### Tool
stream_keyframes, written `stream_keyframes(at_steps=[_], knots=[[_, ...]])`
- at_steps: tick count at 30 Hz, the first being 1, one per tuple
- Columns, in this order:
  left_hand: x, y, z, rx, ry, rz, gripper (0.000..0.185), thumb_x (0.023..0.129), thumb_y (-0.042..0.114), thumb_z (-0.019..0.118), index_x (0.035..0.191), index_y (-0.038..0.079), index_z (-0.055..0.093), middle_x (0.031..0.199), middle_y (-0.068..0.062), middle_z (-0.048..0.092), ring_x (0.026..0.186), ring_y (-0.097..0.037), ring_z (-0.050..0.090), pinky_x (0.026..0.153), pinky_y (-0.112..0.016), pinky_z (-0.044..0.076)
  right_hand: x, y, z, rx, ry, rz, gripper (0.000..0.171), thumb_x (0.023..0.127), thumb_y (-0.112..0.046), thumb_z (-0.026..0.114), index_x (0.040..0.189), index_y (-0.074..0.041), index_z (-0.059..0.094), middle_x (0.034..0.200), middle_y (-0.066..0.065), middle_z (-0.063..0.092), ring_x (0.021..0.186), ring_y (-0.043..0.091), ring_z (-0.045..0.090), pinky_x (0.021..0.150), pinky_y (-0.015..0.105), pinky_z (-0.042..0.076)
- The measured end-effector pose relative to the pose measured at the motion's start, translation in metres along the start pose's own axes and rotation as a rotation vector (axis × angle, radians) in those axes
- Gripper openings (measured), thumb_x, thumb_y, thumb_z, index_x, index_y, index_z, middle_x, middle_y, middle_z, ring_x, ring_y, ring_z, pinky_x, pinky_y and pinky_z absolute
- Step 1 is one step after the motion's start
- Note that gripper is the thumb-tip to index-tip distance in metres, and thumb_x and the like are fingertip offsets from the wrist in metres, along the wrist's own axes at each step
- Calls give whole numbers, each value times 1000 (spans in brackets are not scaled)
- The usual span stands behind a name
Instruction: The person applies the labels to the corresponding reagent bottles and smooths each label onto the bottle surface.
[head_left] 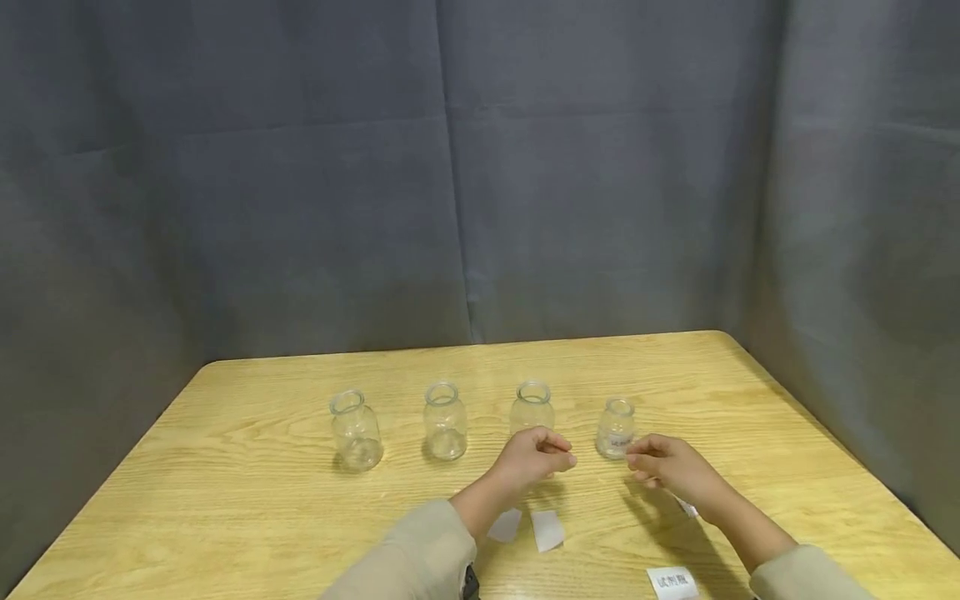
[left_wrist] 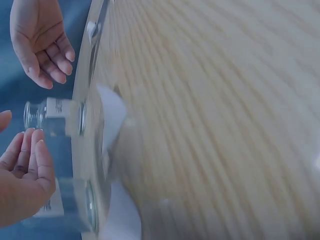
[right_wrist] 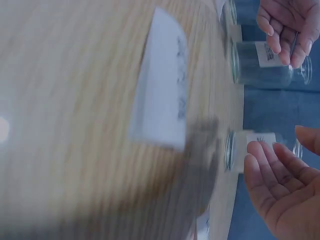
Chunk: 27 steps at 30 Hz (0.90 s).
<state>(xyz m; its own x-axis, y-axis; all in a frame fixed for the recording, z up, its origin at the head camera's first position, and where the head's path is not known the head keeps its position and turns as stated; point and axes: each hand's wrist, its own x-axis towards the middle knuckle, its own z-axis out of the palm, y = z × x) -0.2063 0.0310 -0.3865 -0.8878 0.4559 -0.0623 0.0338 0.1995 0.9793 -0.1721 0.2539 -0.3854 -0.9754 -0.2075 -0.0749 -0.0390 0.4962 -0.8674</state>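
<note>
Bench point(head_left: 247, 500) of pale wood, gray cloth behind. Four clear jars upright in a row across it, mouths open: far-left jar point(head_left: 356, 431), second jar point(head_left: 445, 421), third jar point(head_left: 532, 407), right jar point(head_left: 617, 427) with a white label on its side. Left hand point(head_left: 534, 459) low over the bench just before the third jar, fingers loosely curled, nothing in them. Right hand point(head_left: 670, 468) just right of the right jar, fingertips near its side, fingers relaxed and partly bent, nothing held; touching or a hair apart, cannot tell. Hands near each other, a gap between. Two white slips point(head_left: 547, 529) flat on the bench under the left forearm, side by side. Another slip point(head_left: 686, 507) partly hidden beneath the right wrist. Printed label point(head_left: 672, 582) at the near edge beside the right sleeve. From the left wrist view, labelled jar point(left_wrist: 52, 117) between both palms, left fingers point(left_wrist: 31, 155) slack. From the right wrist view, printed slip point(right_wrist: 162, 102) large and blurred on the bench, labelled jar point(right_wrist: 250, 146) close to the right fingertips point(right_wrist: 265, 162).
</note>
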Motion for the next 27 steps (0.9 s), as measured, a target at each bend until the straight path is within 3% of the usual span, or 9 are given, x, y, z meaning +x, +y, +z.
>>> stream_keyframes(at_steps=[11, 20, 27], knots=[[7, -4, 27, 37, -138, 8, 15, 84, 2, 60, 97, -2, 57, 81, -1, 53, 73, -11, 51, 72, -23, 48, -15, 15, -29, -99, 61, 60, 42, 94, -18, 47, 117, 17, 42, 110, 25, 55, 95, 28, 57, 80, 43, 49], [10, -6, 52, 139, -170, -48, 14, 81, -6, 59, 95, -2, 60, 82, -4, 61, 73, -15, 59, 70, -25, 53, -20, 31, -43, -240, 132, 169, 40, 90, -15, 53, 113, 17, 45, 103, 23, 58, 93, 32, 57, 77, 45, 48], [17, -4, 64, 112, -189, -99, 14, 82, -6, 58, 95, -4, 59, 81, -6, 61, 69, -17, 60, 65, -26, 54, -17, 37, -45, -326, 142, 212, 49, 84, -14, 61, 114, 21, 44, 103, 32, 55, 91, 39, 57, 75, 49, 48]])
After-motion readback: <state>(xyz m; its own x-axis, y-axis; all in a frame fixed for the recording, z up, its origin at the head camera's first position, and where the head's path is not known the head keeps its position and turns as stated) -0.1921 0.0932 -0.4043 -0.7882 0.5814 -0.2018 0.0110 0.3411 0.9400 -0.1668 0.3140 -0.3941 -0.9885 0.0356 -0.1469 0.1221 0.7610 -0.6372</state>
